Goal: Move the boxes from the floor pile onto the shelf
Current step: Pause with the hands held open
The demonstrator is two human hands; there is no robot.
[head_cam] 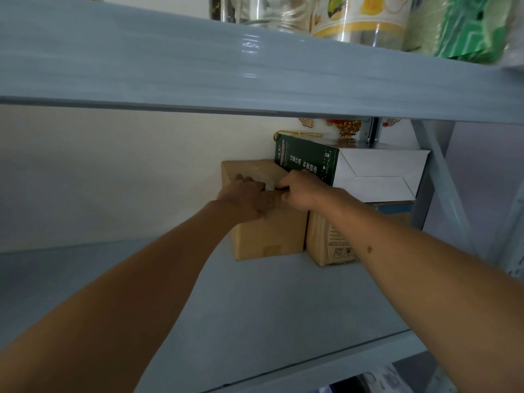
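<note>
Both hands, left [245, 198] and right [300, 192], grip the brown box [266, 236] on the shelf [255, 307]

Both bare forearms reach forward and upward, converging; the left hand [244, 198] lies palm-down, fingers spread forward, thumb hooked downward; the right hand [299, 191] sits just beside it, fingers curled inward, knuckles up.

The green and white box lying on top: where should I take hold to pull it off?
Probably by the white end facing out, coming from the front: the plain brown box crowds its left side, the shelf post its right.
</note>
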